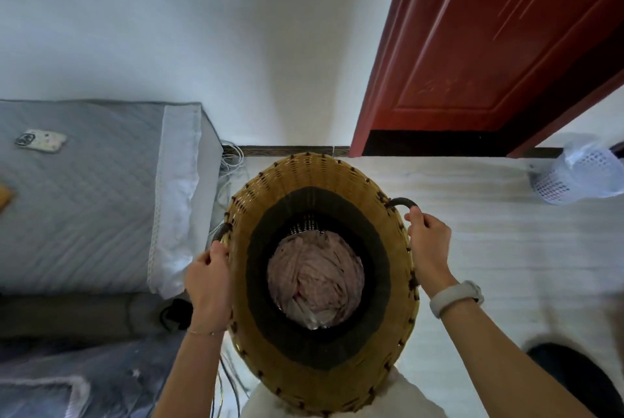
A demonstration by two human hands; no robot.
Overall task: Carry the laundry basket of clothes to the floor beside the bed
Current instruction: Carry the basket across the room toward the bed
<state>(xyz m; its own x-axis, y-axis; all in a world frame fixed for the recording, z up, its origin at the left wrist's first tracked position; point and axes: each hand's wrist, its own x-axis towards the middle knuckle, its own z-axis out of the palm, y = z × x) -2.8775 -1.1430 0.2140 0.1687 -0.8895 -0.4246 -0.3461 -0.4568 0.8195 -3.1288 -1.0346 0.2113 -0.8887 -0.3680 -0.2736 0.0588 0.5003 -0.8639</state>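
Laundry basket, tall round woven wicker in tan with a dark band inside (320, 178), sits centre frame between both hands, just right of the bed, seen from straight above; cannot tell if its base touches the floor. Left to right: grey quilted bed (84, 201) fills the left side, a phone in a pale patterned case (41, 140) lying near its far left edge, white lace-trimmed sheet strip (177, 195) running along the bed's right edge. White cables (233, 161) bunch on the floor between bed corner and wall. Left hand (210, 286) curled closed on the basket's dark left handle (221, 232), thin bracelet at the wrist. Pink-white crumpled clothes (315, 279) lie deep in the basket bottom. Right hand (429, 242) clamped on the dark right handle (403, 202), fingers wrapped over it, white wristband (456, 296) on that wrist. Pale striped floor (489, 249) to the right of the basket. Dark red wooden door (472, 46) stands open at the far wall, upper right. White perforated plastic bin with a clear liner bag (577, 174) stands on the floor near the right edge, well apart from the basket
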